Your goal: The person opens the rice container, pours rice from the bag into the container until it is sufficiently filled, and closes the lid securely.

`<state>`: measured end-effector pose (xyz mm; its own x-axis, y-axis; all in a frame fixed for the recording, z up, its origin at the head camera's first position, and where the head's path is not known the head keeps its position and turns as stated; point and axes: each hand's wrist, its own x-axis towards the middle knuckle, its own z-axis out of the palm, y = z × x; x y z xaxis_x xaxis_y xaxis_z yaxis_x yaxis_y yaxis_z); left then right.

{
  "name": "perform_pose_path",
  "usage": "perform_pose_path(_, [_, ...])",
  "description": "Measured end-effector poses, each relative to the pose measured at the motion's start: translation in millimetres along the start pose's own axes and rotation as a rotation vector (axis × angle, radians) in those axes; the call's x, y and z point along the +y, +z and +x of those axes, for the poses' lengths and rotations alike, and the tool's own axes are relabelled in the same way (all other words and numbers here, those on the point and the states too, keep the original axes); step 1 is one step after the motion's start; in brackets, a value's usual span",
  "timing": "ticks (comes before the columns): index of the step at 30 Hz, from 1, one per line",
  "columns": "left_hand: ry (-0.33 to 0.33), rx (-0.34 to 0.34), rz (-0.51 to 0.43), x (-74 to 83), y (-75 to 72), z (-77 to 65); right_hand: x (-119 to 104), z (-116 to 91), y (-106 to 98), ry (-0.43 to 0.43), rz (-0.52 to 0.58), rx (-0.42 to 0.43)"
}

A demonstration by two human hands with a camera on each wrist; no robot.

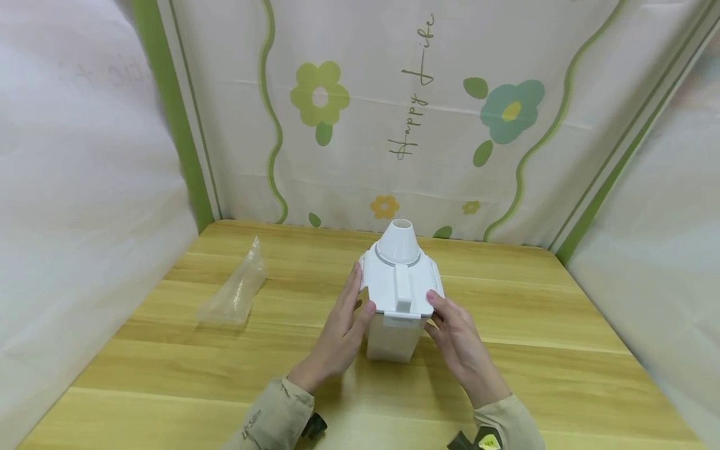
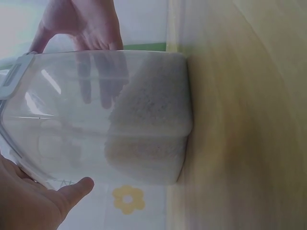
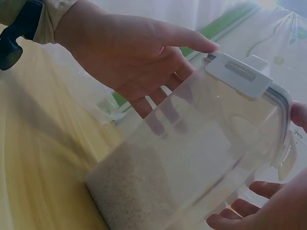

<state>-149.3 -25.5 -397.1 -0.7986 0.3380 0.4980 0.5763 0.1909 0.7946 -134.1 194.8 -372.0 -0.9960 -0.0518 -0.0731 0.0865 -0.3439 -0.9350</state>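
A clear plastic storage container [image 1: 394, 340] with a white lid [image 1: 388, 281] stands upright on the wooden table. On the lid are a white cone-shaped spout [image 1: 399, 242] and a raised handle bar. Pale grains [image 3: 129, 191], which look like rice, fill the lower part in a slanted heap. My left hand [image 1: 336, 331] holds the left side, fingers along the wall and lid edge. At the right, my right hand [image 1: 461, 344] grips the front corner, its thumb on the lid's edge and its fingers against the wall. A white side clip [image 3: 240, 75] lies beside that thumb.
A crumpled clear plastic bag [image 1: 236, 294] lies on the table [image 1: 169, 350] to the left. Printed fabric [image 1: 349, 169] walls the back, with similar fabric on both sides. Dark wrist-worn devices [image 1: 314, 427] sit at both cuffs.
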Motion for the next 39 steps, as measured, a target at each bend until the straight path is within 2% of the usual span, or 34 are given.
perform_pose_path(13, [0.012, 0.022, -0.042, -0.6, 2.7, 2.4, 0.9, 2.6, 2.1, 0.008, 0.006, 0.002])
perform_pose_path(19, [0.015, 0.017, -0.031, -0.6, 7.3, 3.4, -0.7, 0.8, 1.2, -0.006, -0.018, 0.012])
perform_pose_path(26, [0.013, 0.013, -0.06, 0.5, 7.3, 1.0, 0.4, 0.3, 0.9, -0.004, -0.014, 0.005])
perform_pose_path(39, [0.016, 0.0, -0.019, -3.8, 5.8, -1.8, 2.5, -1.8, 1.3, -0.001, -0.022, 0.0])
